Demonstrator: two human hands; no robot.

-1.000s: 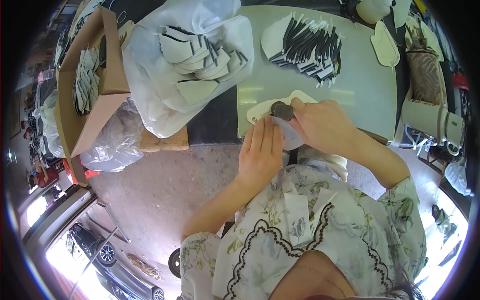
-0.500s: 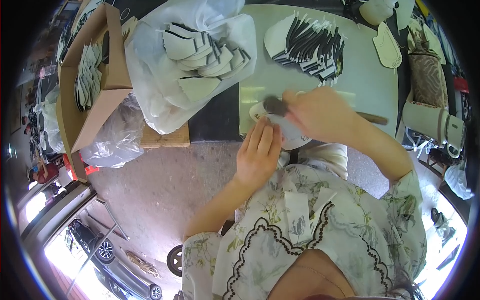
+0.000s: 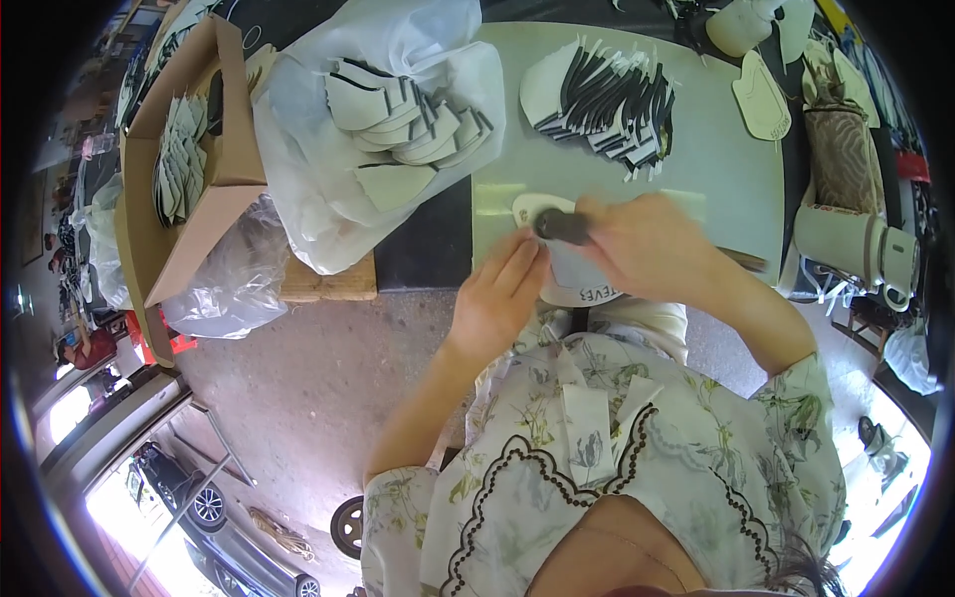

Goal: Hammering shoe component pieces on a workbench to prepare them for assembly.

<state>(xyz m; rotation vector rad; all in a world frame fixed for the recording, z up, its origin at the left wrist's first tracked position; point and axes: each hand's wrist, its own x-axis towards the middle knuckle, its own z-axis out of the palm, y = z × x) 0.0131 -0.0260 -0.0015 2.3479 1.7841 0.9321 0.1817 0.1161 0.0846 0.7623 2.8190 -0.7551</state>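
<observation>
From where I stand, the right hand [image 3: 652, 247] is clenched around a dark-headed tool [image 3: 562, 227], its fingers blurred and curled close behind the thick, rounded head. A wooden handle end [image 3: 743, 260] shows past the wrist; the hand hides whether the two join. The left hand [image 3: 502, 294] lies with its fingers stretched and close together, their tips at a pale flat piece [image 3: 532, 205] and a greyish piece [image 3: 572, 277] just below the tool's head. I cannot tell whether the left hand pinches anything, as its thumb is out of sight.

Both pieces lie near the front edge of one grey-green board [image 3: 711, 149], and the tool's head is right over them, whether touching I can't say. Farther back on the board is one crowded stack of black-edged pieces [image 3: 617, 109], too tight to count, and at its right one pale cut-out [image 3: 763, 98].

To the left, one white plastic bag [image 3: 313, 214] bears one overlapping pile of pale pieces [image 3: 398, 119], with one single piece [image 3: 396, 186] lowest. Beside it, one cardboard box [image 3: 207, 239] holds more layered pieces [image 3: 179, 164].
</observation>
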